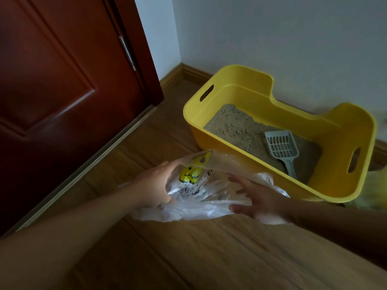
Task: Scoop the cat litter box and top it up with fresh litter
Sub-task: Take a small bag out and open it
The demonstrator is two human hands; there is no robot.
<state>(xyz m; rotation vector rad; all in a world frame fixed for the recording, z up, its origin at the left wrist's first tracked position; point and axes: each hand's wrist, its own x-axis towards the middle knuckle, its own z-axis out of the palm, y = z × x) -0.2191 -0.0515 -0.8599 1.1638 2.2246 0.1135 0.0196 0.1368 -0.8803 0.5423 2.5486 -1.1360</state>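
A yellow litter box [339, 130] stands on the wood floor against the white wall, holding beige litter [234, 128]. A grey slotted scoop [281, 148] lies in the litter, handle toward me. In front of the box a clear plastic bag [201, 197] with a yellow print rests on the floor. My left hand [154, 185] grips the bag's left edge and holds its mouth up. My right hand [259, 203] is at the bag's right side, fingers spread, touching the plastic.
A dark red door [62, 80] fills the left, with a metal threshold strip [100, 155] along its bottom. A wooden skirting board [188, 73] runs along the wall. Something yellowish [374, 189] lies at the right edge beside the box.
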